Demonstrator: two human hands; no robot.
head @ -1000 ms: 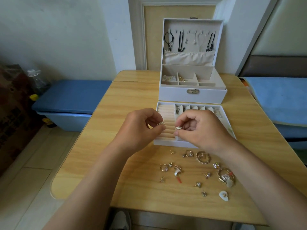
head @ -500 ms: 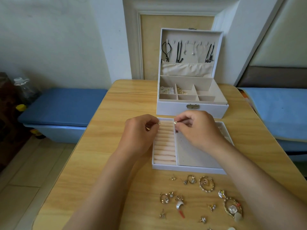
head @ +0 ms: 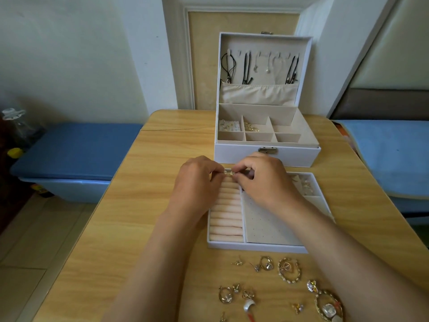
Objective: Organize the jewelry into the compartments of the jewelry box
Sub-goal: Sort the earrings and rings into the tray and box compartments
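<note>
Left hand [head: 195,182] and right hand [head: 264,180] meet fingertip to fingertip, both pinching a small gold piece [head: 229,173] above the far end of the tray's [head: 255,247] ring rolls [head: 226,212]. Likely light, slippery and easily bent; best gripped at its edges. Loose jewelry [head: 289,270] lies near on the table [head: 151,205]; the open jewelry box [head: 267,155] stands farther off, not obstructing
</note>
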